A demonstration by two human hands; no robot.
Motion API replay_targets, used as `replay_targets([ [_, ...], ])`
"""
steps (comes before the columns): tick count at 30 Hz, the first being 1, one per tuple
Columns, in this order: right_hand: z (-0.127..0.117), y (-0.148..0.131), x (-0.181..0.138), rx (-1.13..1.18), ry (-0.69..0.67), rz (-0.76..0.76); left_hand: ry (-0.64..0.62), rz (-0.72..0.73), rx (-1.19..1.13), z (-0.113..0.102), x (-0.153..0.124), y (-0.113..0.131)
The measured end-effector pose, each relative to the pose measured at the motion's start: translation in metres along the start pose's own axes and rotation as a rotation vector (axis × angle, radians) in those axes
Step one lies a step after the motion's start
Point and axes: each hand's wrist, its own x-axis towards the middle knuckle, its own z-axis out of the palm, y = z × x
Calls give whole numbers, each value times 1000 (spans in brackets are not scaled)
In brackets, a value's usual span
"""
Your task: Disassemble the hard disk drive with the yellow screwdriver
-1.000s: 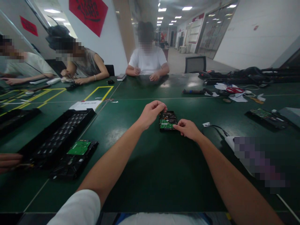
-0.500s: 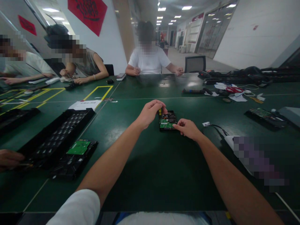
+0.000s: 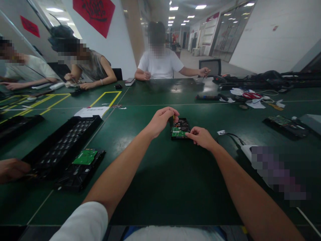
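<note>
A hard drive (image 3: 180,132) with a green circuit board lies on the dark green table in front of me. My left hand (image 3: 164,119) is closed above its far left corner, pinching a small yellow-handled screwdriver (image 3: 174,117) that my fingers mostly cover. The tool's tip is too small to make out. At the drive's near right edge, my right hand (image 3: 199,136) is closed, with thumb and fingertips gripping the drive's side.
Left of my arm lies another hard drive (image 3: 81,167) beside a long black tray (image 3: 94,123). A co-worker's hand (image 3: 13,170) touches that tray. To the right are a white pouch (image 3: 247,150) with a cable and another drive (image 3: 284,126). Several people sit around the table.
My left fingers have turned slightly around the screwdriver, hiding more of its yellow handle. My right hand and the drive stay put. Across the table, a person's arm has stretched outward to the right.
</note>
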Motion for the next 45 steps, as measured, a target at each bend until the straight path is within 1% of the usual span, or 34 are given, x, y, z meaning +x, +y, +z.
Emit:
replay_targets([
  [3, 0, -1, -1, -4, 1, -2, -46, -23, -91, 3, -1, -2],
  [5, 0, -1, -1, -4, -1, 1, -33, -29, -132, 3, 0, -4],
  [8, 1, 1, 0, -11, 1, 4, 52, -7, -126, 0, 2, -7],
  [11, 1, 2, 0, -11, 7, 0, 147, 16, -26, -5, 5, -8],
  [13, 1, 2, 0, -10, 5, 3, 167, 23, 14, -7, 5, -8],
  [18, 0, 1, 0, 2, 0, -2, 104, 5, -1, -2, 1, -1],
  [23, 0, -1, -2, -7, 3, 0, -53, -55, -153, 1, -2, -2],
  [25, 0, -2, -2, -7, 5, 1, -61, -50, -180, -1, 0, -6],
  [27, 0, -2, -2, -11, 4, 4, 11, -10, -158, -4, 2, -10],
  [30, 0, 0, -1, -5, 2, 4, 167, 46, -45, -9, 7, -13],
  [32, 1, 1, -1, 2, 5, 3, 218, 62, 7, -9, 8, -13],
  [34, 1, 2, 0, 9, 3, 4, 201, 67, 0, -8, 7, -11],
  [37, 1, 3, 1, 16, -9, 10, 123, 54, -76, -3, 4, -7],
  [41, 2, 4, 2, 22, -4, 1, 35, 0, -202, 1, 1, -5],
  [43, 2, 4, 2, 26, -6, -2, 26, -13, -240, 1, 2, -7],
  [45, 2, 4, 1, 20, -7, 1, 43, -2, -228, 0, 3, -10],
])
